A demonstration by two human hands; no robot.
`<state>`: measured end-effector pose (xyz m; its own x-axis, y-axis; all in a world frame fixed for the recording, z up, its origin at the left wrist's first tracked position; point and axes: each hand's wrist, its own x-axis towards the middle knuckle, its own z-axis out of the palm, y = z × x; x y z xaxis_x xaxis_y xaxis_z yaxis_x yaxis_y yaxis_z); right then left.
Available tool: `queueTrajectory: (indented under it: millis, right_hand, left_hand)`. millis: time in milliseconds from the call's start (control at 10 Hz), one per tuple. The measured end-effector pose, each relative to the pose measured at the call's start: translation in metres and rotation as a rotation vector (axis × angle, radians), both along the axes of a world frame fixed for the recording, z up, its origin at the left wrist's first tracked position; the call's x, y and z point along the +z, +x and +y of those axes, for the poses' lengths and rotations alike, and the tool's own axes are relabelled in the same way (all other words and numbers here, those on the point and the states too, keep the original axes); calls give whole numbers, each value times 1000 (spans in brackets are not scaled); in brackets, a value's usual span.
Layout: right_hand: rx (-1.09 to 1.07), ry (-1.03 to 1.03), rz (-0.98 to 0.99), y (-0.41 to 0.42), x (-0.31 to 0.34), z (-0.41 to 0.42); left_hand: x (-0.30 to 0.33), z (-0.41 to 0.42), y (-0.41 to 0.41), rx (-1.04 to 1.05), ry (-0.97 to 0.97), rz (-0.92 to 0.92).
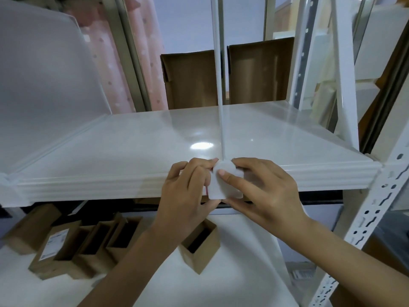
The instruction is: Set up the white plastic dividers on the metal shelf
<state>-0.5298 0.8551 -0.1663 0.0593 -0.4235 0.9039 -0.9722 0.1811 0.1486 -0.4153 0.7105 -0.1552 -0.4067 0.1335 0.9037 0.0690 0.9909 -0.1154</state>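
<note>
A white plastic divider [219, 80] stands upright on the white metal shelf [124, 138], seen edge-on as a thin vertical strip. Its white clip end [225, 187] hooks over the shelf's front lip. My left hand [188, 191] pinches the clip from the left, thumb under the lip. My right hand [263, 189] presses on the clip's front with a fingertip and grips it from the right. Another translucent white divider [44, 80] stands at the far left of the shelf.
Two open cardboard boxes [192, 80] stand behind the shelf. Several small brown cartons [88, 242] sit on the lower shelf. A perforated white upright [376, 204] rises at the right corner. Pink curtains [106, 52] hang at the back left.
</note>
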Motion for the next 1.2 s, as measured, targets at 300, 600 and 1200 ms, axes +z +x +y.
queueTrajectory:
  millis: [300,600,1200]
  right_hand:
    - [-81,36,-61,15,1,4]
    - [-289,75,-116,47,10,8]
    - [-641,209,-522,133,40,-9]
  left_hand:
    - [2,3,10,15,14,-69]
    - [22,-27,62,-106,37,-352]
    - [64,-145,272,-273,670,-263]
